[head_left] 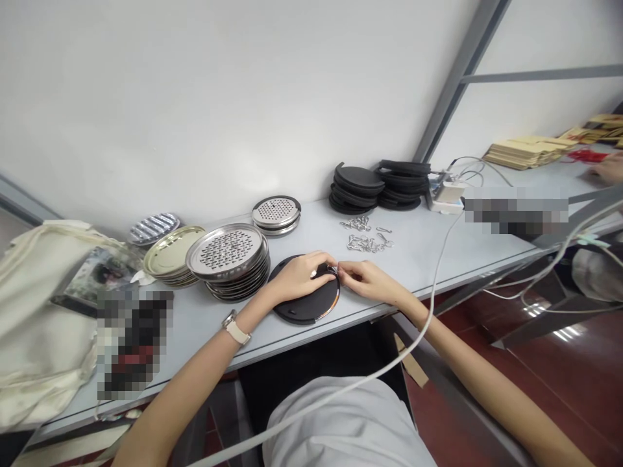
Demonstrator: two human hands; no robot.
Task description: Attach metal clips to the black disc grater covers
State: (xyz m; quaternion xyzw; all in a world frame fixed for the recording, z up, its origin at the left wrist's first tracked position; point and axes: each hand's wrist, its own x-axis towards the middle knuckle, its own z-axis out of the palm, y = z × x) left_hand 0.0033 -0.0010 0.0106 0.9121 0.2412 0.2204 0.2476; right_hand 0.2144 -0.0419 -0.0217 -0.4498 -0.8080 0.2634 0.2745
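While hands [304,275] [365,280] touch a disc [309,308] beside graters [228,250], a cable [442,259] crosses one forearm [470,360].

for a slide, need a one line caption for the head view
Left hand on a round black disc, right hand at its rim, near stacked metal discs and small metal pieces.

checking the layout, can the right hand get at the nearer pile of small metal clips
Probably yes: the small metal clips lie on the tabletop just beyond the right hand, with nothing visible between, though it may first have to leave the black disc's edge.
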